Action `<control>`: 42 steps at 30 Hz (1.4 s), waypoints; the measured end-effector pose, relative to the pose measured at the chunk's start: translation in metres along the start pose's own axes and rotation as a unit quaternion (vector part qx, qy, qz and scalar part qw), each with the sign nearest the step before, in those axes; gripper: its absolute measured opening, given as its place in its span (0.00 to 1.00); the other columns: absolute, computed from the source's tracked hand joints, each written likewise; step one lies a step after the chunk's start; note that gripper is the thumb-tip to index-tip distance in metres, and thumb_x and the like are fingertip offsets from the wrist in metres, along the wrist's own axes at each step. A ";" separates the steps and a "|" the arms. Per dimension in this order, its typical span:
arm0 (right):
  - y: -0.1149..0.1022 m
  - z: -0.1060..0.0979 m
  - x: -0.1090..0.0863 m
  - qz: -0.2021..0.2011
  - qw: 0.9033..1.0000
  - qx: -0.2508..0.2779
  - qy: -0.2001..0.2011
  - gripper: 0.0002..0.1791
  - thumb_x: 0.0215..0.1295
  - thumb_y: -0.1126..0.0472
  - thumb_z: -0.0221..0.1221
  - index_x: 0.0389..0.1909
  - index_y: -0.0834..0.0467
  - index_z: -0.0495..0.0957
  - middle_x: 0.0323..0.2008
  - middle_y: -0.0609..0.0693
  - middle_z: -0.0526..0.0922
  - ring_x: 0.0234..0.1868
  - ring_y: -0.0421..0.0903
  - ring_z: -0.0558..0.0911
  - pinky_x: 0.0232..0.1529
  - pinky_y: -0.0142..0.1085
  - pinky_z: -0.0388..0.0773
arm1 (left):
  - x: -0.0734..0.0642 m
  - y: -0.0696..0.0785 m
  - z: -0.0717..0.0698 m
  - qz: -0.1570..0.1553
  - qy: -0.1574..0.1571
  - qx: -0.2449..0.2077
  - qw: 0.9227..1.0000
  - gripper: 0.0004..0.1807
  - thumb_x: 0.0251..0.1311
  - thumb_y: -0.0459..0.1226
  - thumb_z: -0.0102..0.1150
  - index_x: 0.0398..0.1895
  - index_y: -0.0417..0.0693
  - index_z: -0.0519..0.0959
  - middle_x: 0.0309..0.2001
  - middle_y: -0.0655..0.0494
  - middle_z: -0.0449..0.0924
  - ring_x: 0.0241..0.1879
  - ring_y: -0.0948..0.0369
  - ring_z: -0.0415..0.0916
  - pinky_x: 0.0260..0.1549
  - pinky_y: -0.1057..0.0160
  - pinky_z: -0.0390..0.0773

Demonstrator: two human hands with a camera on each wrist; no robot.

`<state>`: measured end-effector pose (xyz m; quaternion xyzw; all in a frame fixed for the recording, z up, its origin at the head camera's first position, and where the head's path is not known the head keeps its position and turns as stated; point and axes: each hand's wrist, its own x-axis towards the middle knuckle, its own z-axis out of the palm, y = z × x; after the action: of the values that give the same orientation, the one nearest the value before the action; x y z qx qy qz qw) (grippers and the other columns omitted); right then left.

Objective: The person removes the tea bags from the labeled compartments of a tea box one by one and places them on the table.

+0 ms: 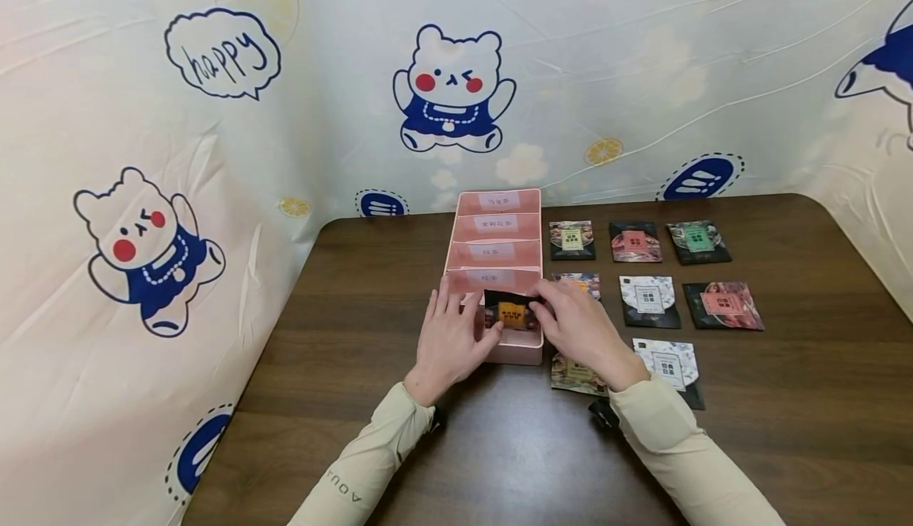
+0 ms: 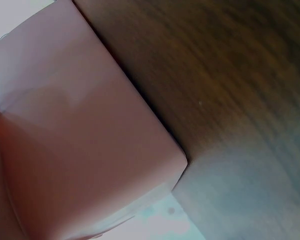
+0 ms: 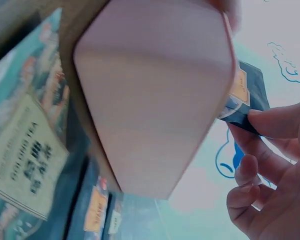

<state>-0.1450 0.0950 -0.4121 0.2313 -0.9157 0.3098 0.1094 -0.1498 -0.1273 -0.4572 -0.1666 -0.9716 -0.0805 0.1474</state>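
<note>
A long pink box (image 1: 524,356) with dividers and white paper labels stands on the table. Over its nearest compartment is a black tea sachet (image 1: 512,316) with an orange label. My right hand (image 1: 581,328) pinches the sachet's right edge between thumb and fingers; the right wrist view shows the sachet (image 3: 240,92) above the box rim. My left hand (image 1: 452,340) lies across the box's left wall with its fingers extended, its thumb against the sachet's lower left. The left wrist view holds mostly the box's outer wall (image 2: 90,125).
Right of the box lie several flat tea sachets in loose rows, among them a green-labelled one (image 1: 699,242), a red-labelled one (image 1: 723,306) and a white one (image 1: 649,302). An oolong sachet (image 3: 27,155) lies close beside the box. A printed cloth (image 1: 571,98) hangs behind the table (image 1: 328,328).
</note>
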 end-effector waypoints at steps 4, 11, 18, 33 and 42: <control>-0.002 -0.009 0.001 -0.001 1.000 0.008 0.026 0.06 0.68 0.61 0.56 0.42 0.53 0.79 0.33 0.48 0.81 0.30 0.44 0.71 0.28 0.35 0.66 | -0.001 0.001 -0.001 0.000 0.000 0.004 1.000 0.34 0.60 0.63 0.45 0.60 0.51 0.74 0.57 0.43 0.76 0.73 0.41 0.53 0.67 0.39 0.59; -0.004 -0.019 0.001 0.006 0.998 0.026 0.050 0.08 0.67 0.61 0.56 0.44 0.55 0.80 0.37 0.52 0.81 0.29 0.44 0.71 0.27 0.35 0.66 | -0.001 0.002 -0.003 -0.010 -0.019 0.001 1.000 0.35 0.61 0.63 0.44 0.62 0.52 0.72 0.60 0.43 0.74 0.74 0.42 0.50 0.69 0.41 0.54; -0.005 -0.026 0.001 0.006 0.997 0.044 0.062 0.08 0.67 0.63 0.56 0.44 0.56 0.79 0.36 0.53 0.80 0.30 0.46 0.73 0.27 0.35 0.68 | 0.000 0.002 -0.004 -0.012 -0.030 0.001 0.999 0.35 0.61 0.63 0.43 0.62 0.51 0.72 0.60 0.42 0.74 0.75 0.43 0.49 0.70 0.41 0.53; 0.000 -0.045 -0.004 0.020 0.997 0.045 0.057 0.08 0.68 0.64 0.56 0.45 0.57 0.79 0.35 0.53 0.79 0.29 0.46 0.71 0.27 0.36 0.67 | 0.000 0.003 -0.005 -0.011 -0.034 0.006 0.999 0.36 0.62 0.64 0.41 0.61 0.50 0.73 0.61 0.42 0.73 0.75 0.43 0.48 0.70 0.41 0.54; 0.008 -0.057 -0.009 0.024 0.998 0.029 0.058 0.08 0.67 0.66 0.56 0.44 0.57 0.78 0.33 0.53 0.78 0.29 0.45 0.69 0.28 0.36 0.67 | 0.000 0.003 -0.004 -0.010 -0.027 0.008 1.000 0.35 0.61 0.64 0.41 0.60 0.50 0.73 0.59 0.42 0.74 0.75 0.43 0.49 0.70 0.41 0.54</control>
<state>-0.1379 0.1383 -0.3746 0.1944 -0.9037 0.3516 0.1482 -0.1477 -0.1258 -0.4530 -0.1582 -0.9774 -0.0698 0.1213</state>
